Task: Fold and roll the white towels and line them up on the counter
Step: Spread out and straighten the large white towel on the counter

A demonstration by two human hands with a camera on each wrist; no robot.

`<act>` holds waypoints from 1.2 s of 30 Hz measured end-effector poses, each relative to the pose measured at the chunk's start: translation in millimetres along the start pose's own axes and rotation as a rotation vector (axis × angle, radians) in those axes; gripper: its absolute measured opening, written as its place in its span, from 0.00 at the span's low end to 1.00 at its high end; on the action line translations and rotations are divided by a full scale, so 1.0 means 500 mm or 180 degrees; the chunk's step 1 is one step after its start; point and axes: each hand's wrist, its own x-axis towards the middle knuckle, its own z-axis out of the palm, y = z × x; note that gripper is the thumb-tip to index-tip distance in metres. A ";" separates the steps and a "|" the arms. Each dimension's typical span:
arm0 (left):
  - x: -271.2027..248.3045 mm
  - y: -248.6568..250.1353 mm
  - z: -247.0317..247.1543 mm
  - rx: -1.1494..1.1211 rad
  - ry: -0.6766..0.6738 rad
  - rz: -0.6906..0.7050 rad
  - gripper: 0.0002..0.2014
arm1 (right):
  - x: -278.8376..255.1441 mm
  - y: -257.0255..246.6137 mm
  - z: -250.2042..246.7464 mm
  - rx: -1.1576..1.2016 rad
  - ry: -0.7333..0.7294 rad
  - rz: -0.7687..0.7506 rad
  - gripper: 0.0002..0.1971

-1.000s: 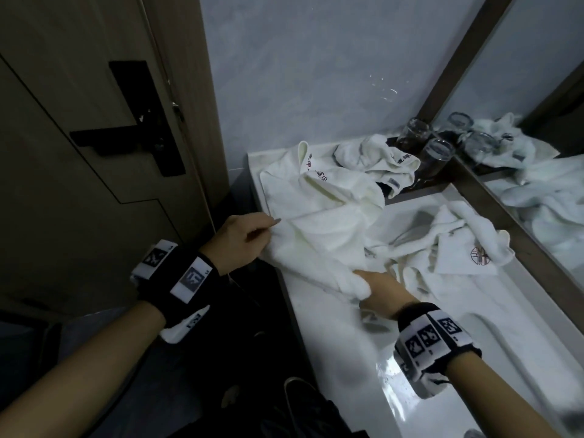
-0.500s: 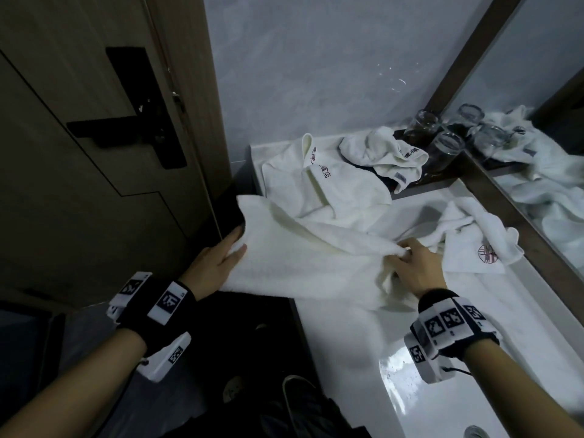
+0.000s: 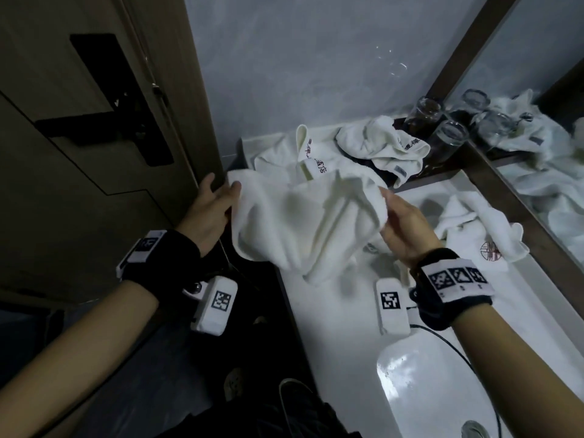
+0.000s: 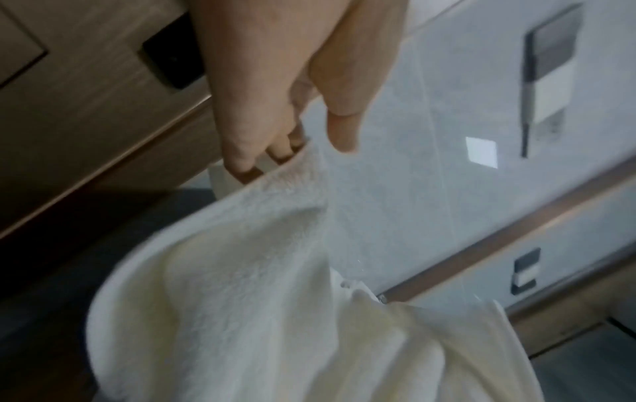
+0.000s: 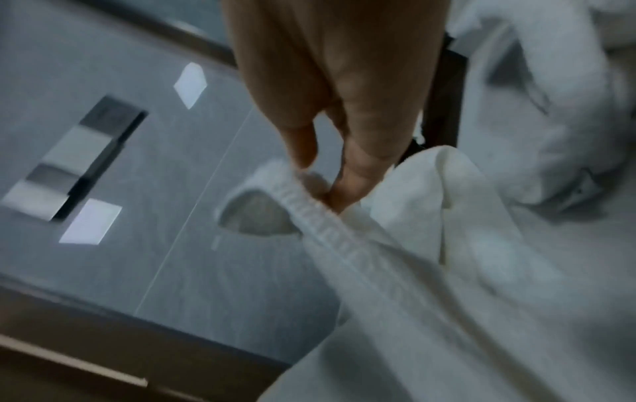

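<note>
Left hand (image 3: 212,207) raised at the surface's left edge, pinching 1 upper corner of the held towel (image 3: 308,222); in the left wrist view, fingertips (image 4: 241,160) tucked behind the terry edge, thumb out in front. Right hand (image 3: 403,227) opposite, gripping the other upper corner; in the right wrist view, thumb and forefinger (image 5: 358,174) clamped on the ribbed hem. Held towel lifted clear of the white surface (image 3: 331,317), sagging in loose folds between both hands, lower end hanging toward the surface's front-left edge. Behind it, flat against the back wall, a second towel (image 3: 284,156) with red lettering. Just right of that, a crumpled towel (image 3: 379,143) beside 2 drinking glasses (image 3: 445,140). Further right, near the mirror (image 3: 543,128), another bunched towel (image 3: 480,235) showing a round red emblem. Basin rim (image 3: 410,374) below the right wrist. Wooden door (image 3: 79,137) with a dark handle at left.
</note>
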 end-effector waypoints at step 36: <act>-0.041 -0.020 -0.013 0.2494 -0.0510 0.0993 0.20 | -0.016 0.094 -0.095 -0.4150 0.0673 -0.1472 0.18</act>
